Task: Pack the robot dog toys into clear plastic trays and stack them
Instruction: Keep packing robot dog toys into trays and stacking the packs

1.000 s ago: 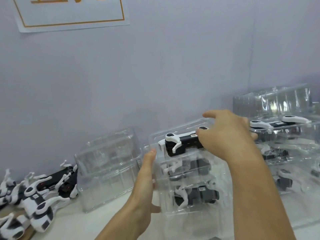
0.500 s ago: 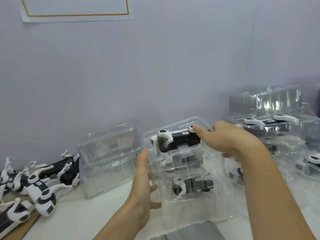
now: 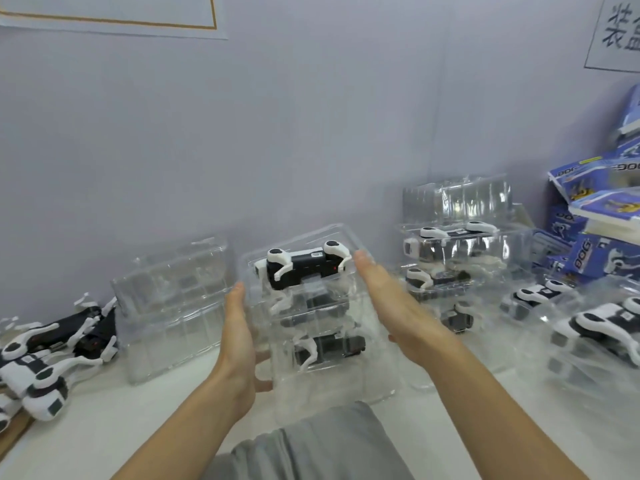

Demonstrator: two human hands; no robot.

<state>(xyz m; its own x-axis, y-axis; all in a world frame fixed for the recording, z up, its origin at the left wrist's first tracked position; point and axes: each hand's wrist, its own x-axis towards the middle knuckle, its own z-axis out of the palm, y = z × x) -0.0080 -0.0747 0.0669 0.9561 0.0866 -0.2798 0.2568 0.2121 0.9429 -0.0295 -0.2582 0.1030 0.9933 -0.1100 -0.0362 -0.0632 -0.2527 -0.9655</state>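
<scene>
Centre frame, flat, unclenched hands, left hand (image 3: 239, 336) and right hand (image 3: 394, 306), flank the stacked trays (image 3: 322, 341): light, slippery, flexible plastic, likely best gripped low at both side walls.

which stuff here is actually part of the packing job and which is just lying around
Part of the job:
- stack of filled trays between the left hand and right hand
- top robot dog
- empty trays
- loose dogs
- other filled stacks

Just lying about:
- blue boxes
- wall signs
</scene>
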